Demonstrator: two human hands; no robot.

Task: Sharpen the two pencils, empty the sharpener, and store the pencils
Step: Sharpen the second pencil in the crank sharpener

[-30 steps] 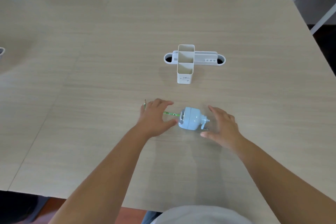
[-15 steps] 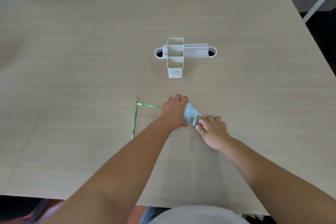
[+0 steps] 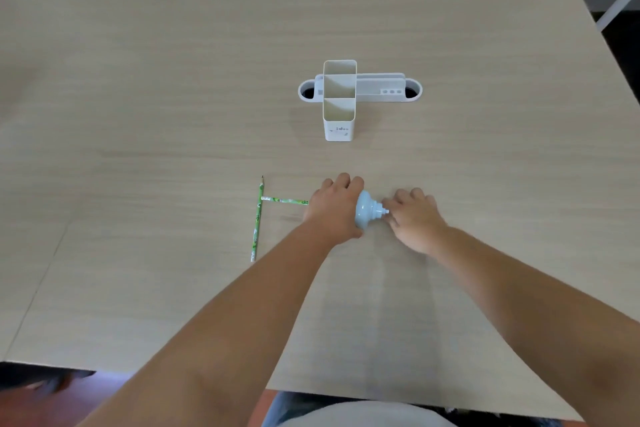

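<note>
Left hand (image 3: 334,210) clamped over the near end of the pale blue sharpener (image 3: 367,213), just below the middle of the frame, fingers curled round its body. Right hand (image 3: 412,218) pressed up against the sharpener's small crank end, fingers bent on the handle there, though blurred, so the exact grip cannot be told. Sticking out leftward from under the left hand, one green pencil (image 3: 284,200), lying flat and running into the sharpener. Touching that pencil's free end, a second green pencil (image 3: 257,218), lying nearly straight up and down the frame, point toward the top. Further up the counter (image 3: 138,97), above the hands and well apart from them, a white pencil holder (image 3: 339,121) with upright compartments, and behind it a low white tray (image 3: 381,90) with rounded ends.
</note>
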